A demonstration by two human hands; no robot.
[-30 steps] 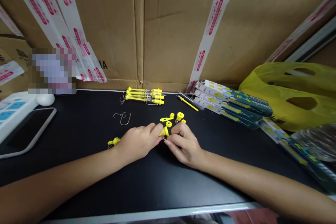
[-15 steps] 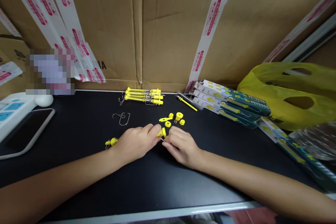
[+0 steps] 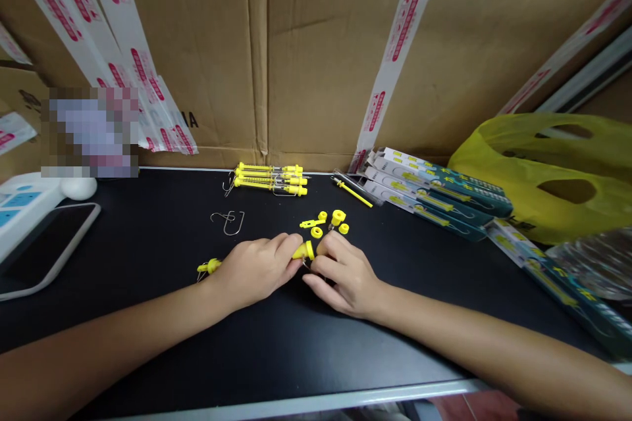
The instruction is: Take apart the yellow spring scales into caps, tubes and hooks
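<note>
- The table (image 3: 296, 342) is black, and its pale front edge runs along the bottom of the frame.
- Two bare arms come in from the lower corners and meet near the middle.
- The left hand (image 3: 254, 270) is curled shut around a long yellow tool (image 3: 303, 251). One end of the tool pokes out at the left of the hand, the other end sticks out by the thumb.
- The right hand (image 3: 345, 273) touches the left one. Its thumb and first finger pinch at the fat yellow end of the tool, where a bit of thin wire shows.
- Just behind the hands lie some small yellow parts (image 3: 328, 223), close together.
- A bent wire hook (image 3: 230, 219) lies alone, left of the parts.
- At the left edge lies a phone (image 3: 47, 247) with a dark screen, and a white power strip (image 3: 20, 207) is just behind it.
- Farther back in the middle is a neat row of finished tools (image 3: 269, 179), side by side.
- Right of them lies one thin yellow stick (image 3: 353, 191).
- Next come flat packs (image 3: 434, 194), fanned out, with more packs running down the right side.
- A yellow bag (image 3: 543, 174) sits at the right.
- A cardboard wall (image 3: 320, 46) with white and red tape fills the top of the frame.
</note>
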